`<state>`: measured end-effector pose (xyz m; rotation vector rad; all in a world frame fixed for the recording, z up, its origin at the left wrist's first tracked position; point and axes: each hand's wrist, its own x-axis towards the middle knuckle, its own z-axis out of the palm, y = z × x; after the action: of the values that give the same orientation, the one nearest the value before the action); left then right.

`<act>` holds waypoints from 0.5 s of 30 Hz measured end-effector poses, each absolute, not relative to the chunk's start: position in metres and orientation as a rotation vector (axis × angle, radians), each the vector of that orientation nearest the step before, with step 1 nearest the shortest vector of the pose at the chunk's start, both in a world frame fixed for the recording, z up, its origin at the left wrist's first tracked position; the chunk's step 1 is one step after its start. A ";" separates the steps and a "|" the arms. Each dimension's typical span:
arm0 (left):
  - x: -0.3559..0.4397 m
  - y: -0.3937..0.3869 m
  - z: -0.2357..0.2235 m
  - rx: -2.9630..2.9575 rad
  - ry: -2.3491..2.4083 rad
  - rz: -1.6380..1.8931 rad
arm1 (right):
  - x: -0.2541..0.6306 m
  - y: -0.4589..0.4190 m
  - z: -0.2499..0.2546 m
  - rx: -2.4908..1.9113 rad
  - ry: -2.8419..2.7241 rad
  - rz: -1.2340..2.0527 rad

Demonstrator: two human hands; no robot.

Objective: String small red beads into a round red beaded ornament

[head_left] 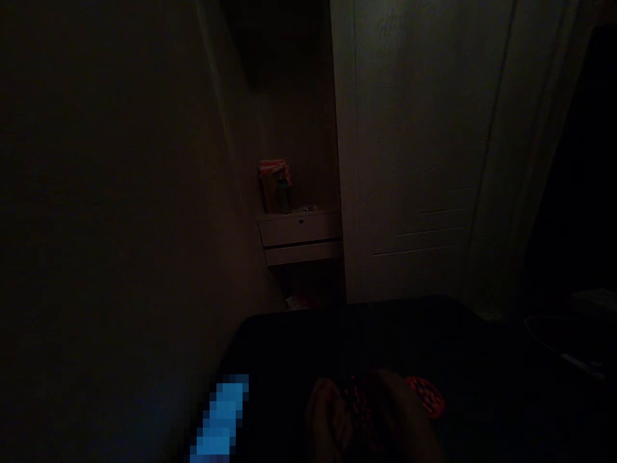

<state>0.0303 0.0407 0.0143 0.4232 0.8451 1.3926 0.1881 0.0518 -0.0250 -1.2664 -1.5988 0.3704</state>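
Showing dimly toward six o'clock in the head view, the left hand [329, 418] looks curled beside a red-and-black patterned item [359, 411], with the right hand [407, 415] on its other side, toward five o'clock; it is too dark to tell whether either pinches it. A rounded red piece [427, 397] sits just beside the right hand, between four and five o'clock. Around them spreads a dark surface [357, 341]. A pixelated blue patch [219, 421] glows at seven o'clock. Drawers [303, 230] stand near the centre, a pale panel [419, 148] toward one o'clock.
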 end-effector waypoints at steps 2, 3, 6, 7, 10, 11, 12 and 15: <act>0.030 0.042 0.014 0.424 0.839 1.397 | 0.188 0.055 -0.032 -1.330 -1.656 0.288; 0.030 0.042 0.014 0.419 0.842 1.398 | 0.188 0.057 -0.034 -1.351 -1.689 0.255; 0.031 0.043 0.014 0.426 0.855 1.389 | 0.188 0.059 -0.037 -1.364 -1.769 0.175; 0.031 0.043 0.014 0.431 0.857 1.390 | 0.188 0.059 -0.038 -1.363 -1.776 0.151; 0.032 0.042 0.014 0.437 0.857 1.410 | 0.186 0.059 -0.038 -1.376 -1.766 0.108; 0.032 0.041 0.014 0.434 0.858 1.416 | 0.186 0.059 -0.037 -1.381 -1.772 0.109; 0.032 0.041 0.015 0.433 0.858 1.419 | 0.185 0.059 -0.036 -1.387 -1.783 0.112; 0.032 0.040 0.016 0.433 0.854 1.422 | 0.185 0.058 -0.030 -1.400 -1.811 0.124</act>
<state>0.0319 0.0395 0.0159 0.4331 0.8542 1.4224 0.1850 0.0581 -0.0298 -1.4002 -1.8113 0.1242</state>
